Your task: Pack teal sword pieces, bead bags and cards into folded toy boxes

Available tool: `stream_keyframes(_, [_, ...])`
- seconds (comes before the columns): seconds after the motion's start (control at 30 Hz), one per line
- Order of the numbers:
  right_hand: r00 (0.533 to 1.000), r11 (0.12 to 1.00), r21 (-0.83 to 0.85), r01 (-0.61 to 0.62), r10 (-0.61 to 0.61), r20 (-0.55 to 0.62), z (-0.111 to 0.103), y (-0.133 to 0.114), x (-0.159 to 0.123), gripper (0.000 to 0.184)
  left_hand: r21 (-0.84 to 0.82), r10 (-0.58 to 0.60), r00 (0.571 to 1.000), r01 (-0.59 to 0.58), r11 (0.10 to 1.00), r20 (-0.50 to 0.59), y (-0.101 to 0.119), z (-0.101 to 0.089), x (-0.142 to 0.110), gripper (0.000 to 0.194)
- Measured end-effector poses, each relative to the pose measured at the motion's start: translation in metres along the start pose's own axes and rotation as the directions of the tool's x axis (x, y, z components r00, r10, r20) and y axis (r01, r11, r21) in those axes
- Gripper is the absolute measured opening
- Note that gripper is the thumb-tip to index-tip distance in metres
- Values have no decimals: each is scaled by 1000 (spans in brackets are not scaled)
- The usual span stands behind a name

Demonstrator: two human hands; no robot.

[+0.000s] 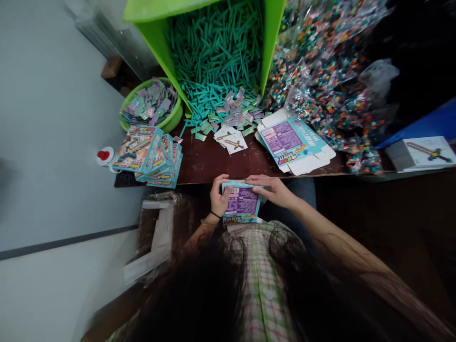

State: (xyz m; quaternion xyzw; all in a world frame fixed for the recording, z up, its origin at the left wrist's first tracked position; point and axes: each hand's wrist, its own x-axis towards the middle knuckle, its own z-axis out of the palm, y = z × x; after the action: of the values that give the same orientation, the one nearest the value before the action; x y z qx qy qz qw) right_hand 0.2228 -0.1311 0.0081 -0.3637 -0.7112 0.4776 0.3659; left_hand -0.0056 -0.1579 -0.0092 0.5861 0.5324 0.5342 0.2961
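Observation:
A blue and purple cardboard box (242,202) lies in front of my body, below the table's front edge, printed side up. My left hand (220,195) grips its left side, thumb on top and fingers along the edge. Across its upper right part rests my right hand (272,189), fingers stretched over the far edge and the thumb on the printed face. White flaps show at the box's near end. Just beyond, on the table, lie flat unfolded boxes (285,137) and small instruction sheets (231,140) with a pixel sword picture.
A green bin (273,42) on its side spills turquoise sticks (217,52) and small packets (238,111). A green basin (176,114) holds more packets. Packed boxes (142,149) are stacked left; bags of colourful pieces (320,80) and a stack of sheets (422,153) are right.

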Motion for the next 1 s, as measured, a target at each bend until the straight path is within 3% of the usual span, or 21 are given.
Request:
stream_keyframes(0.1, [997,993,-93,66,-69,-31,10,4,-4,34,-7,-13,1000,13,1000,8,2,0,3,46])
stream_keyframes(0.17, [993,996,-66,63,-69,-96,18,8,-4,39,-19,-26,1000,26,999,-5,4,-2,11,45])
stream_keyframes(0.23, [985,999,12,35,-33,-168,28,9,-2,59,-37,-69,987,64,997,-145,2,-11,28,46])
stream_keyframes(0.33, [994,998,62,17,-11,-105,39,-2,5,87,-80,-141,897,118,990,-419,-7,-34,65,46])
stream_keyframes(0.4, [997,997,-61,49,-52,-53,42,-15,15,78,-81,-155,872,132,988,-464,-14,-51,86,44])
stream_keyframes(0.47, [990,948,-313,59,-95,-102,42,-27,29,66,-74,-152,871,133,988,-468,-18,-64,95,44])
stream_keyframes(0.53, [985,823,-568,14,-110,-134,44,-33,41,62,-27,-100,854,100,995,-510,-18,-71,88,47])
stream_keyframes(0.6, [996,705,-710,8,-66,-55,52,-29,48,61,123,32,854,38,992,-519,-18,-69,71,49])
stream_keyframes(0.67, [996,670,-739,73,-18,83,63,-16,48,61,332,176,918,-52,942,-355,-21,-61,49,47])
stream_keyframes(0.73, [995,699,-711,77,-11,97,69,2,44,63,479,226,973,-172,861,-56,-28,-47,31,47])
stream_keyframes(0.83, [976,763,-622,-179,57,-212,63,28,44,66,587,182,938,-329,740,297,-40,-24,14,60])
stream_keyframes(0.9, [919,783,-522,-337,153,-364,52,40,51,66,644,154,910,-384,662,384,-47,-11,10,70])
stream_keyframes(1.0, [915,849,-400,-345,210,-344,38,47,67,53,718,158,919,-383,582,362,-53,-1,11,60])
